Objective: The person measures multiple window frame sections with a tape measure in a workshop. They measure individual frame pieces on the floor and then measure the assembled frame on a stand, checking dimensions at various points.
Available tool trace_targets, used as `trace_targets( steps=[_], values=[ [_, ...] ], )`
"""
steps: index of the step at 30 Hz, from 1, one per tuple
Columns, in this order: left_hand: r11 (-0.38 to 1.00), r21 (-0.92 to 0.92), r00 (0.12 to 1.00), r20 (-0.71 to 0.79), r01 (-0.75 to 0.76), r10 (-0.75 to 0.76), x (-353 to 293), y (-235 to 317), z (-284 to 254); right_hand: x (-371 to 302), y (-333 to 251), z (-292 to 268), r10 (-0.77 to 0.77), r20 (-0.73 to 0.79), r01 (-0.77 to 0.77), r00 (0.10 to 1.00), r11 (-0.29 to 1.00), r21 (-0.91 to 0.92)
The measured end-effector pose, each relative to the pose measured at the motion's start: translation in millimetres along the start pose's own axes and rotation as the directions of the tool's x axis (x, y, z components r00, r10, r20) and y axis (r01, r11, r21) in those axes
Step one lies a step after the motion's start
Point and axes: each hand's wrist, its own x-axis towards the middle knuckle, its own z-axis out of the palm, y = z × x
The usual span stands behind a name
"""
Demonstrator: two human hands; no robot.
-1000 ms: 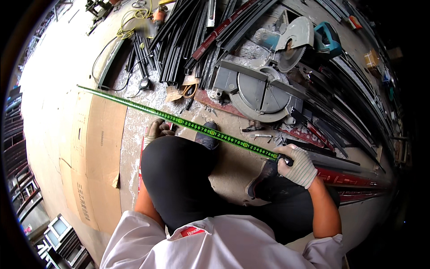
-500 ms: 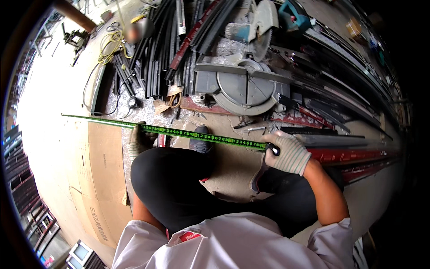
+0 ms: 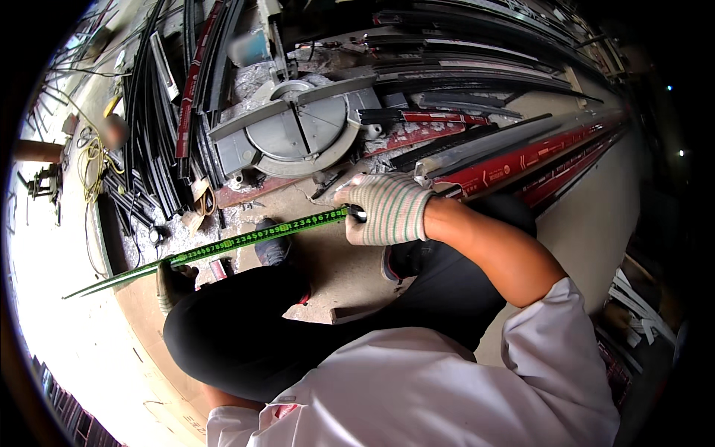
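Green with black markings, the tape blade begins at far-left floor level in your view, its free end reaching past the cardboard with nothing gripping that tip. Moving right, your gloved left hand sits on the near side of the blade, just beyond your left knee; its fingers curl up close to the strip, but you cannot tell from here whether they pinch it or merely rest against it. Farther right, the blade crosses over your left shoe, with the miter saw on the far side. At the right end, your striped right hand is wrapped around the dark case, mostly hiding it, so the blade leaves leftward from the thumb side of that grip. Red-wrapped profiles lie to the right, beyond your wrist. The step in hand looks like handling the drawn-out tape between both hands; the next move probably calls for a firm right hold and light left guidance, so the long strip neither buckles nor twists.
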Motion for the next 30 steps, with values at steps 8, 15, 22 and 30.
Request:
trace_targets(
  steps=[8,15,22,30],
  values=[
    [0.787,-0.537,0.948,0.090,0.304,-0.305,-9,51,39,-4,0,-3,0.023,0.000,-0.023,1.000,0.999,-0.038],
    [0.836,-0.466,0.954,0.068,0.290,-0.292,-12,58,45,-3,-1,-9,0.039,0.023,-0.038,0.999,0.998,-0.041],
    [0.877,-0.403,0.961,0.030,0.262,-0.273,-21,64,47,-3,-5,-13,0.060,0.040,-0.059,0.997,0.998,-0.030],
    [0.844,-0.437,0.950,0.179,0.311,-0.257,-18,56,37,-3,-6,-12,0.051,0.045,-0.050,0.998,0.998,-0.028]
  ],
)
